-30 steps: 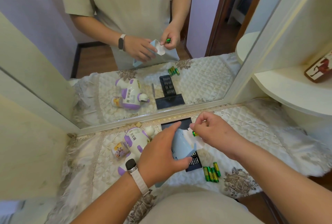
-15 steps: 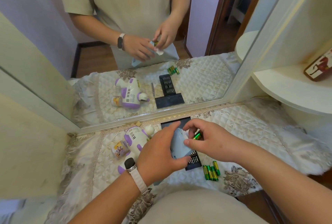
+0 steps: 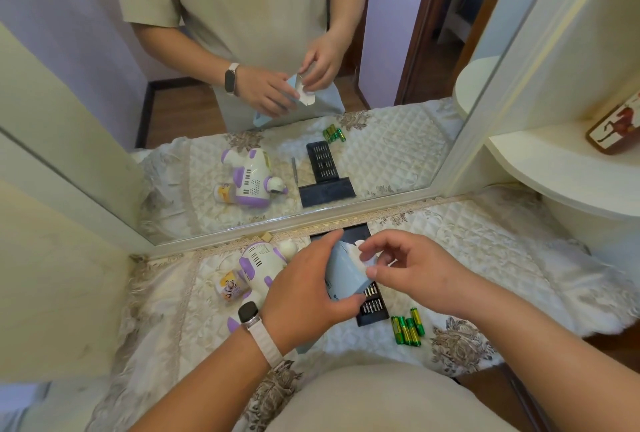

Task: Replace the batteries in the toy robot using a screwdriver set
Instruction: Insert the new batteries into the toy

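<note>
Four green batteries (image 3: 408,326) lie side by side on the cloth below and just right of the right hand (image 3: 412,268), long axes pointing away from the body; right hand nearer. Left hand (image 3: 304,296) grips a pale blue packet (image 3: 343,272), right fingertips pinching its torn white flap (print unreadable). Toy robot (image 3: 258,267) lies left of the left hand, bit tray (image 3: 372,305) beneath the packet

Four batteries (image 3: 408,326), one toy robot (image 3: 258,263)
</note>
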